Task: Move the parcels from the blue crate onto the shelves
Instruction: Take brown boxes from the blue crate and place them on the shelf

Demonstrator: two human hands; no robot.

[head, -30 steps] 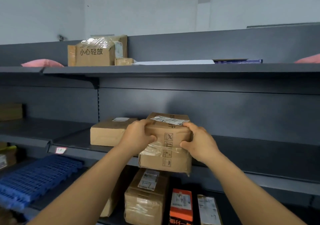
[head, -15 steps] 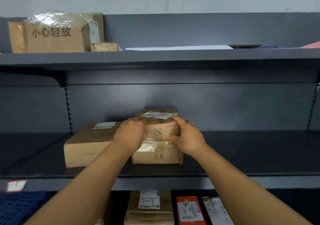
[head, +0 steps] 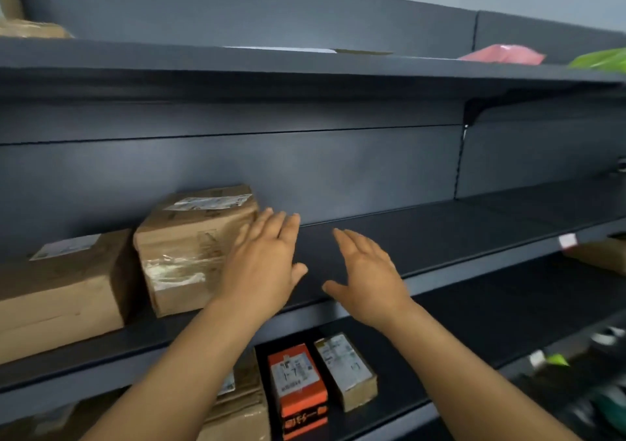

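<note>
My two bare hands reach out in front of a dark grey metal shelving unit that fills the view, tilted so it slopes down to the right. My left hand (head: pixel 262 264) is flat, fingers spread apart and holding nothing; its fingertips sit at the right side of a taped cardboard parcel (head: pixel 193 247), though I cannot tell whether they touch it. My right hand (head: pixel 367 279) hovers to the right of the left one, palm turned inward, fingers loosely apart, empty.

The parcel stands on the middle shelf (head: pixel 440 237), a white label on its top and clear tape across its front. Just left of it, touching or nearly so, lies a larger brown box (head: pixel 64 291) with its own white label. The rest of this shelf, to the right, is bare dark metal.

The top shelf (head: pixel 305 64) carries a flat white sheet, a pink soft package (head: pixel 504 55) and something green (head: pixel 601 59) at the far right edge. On the lower shelf, between my forearms, lie an orange box (head: pixel 298 389) and a slim tan box (head: pixel 345 371), side by side. Behind the shelves is a matching grey back panel, with a pale wall above it.
</note>
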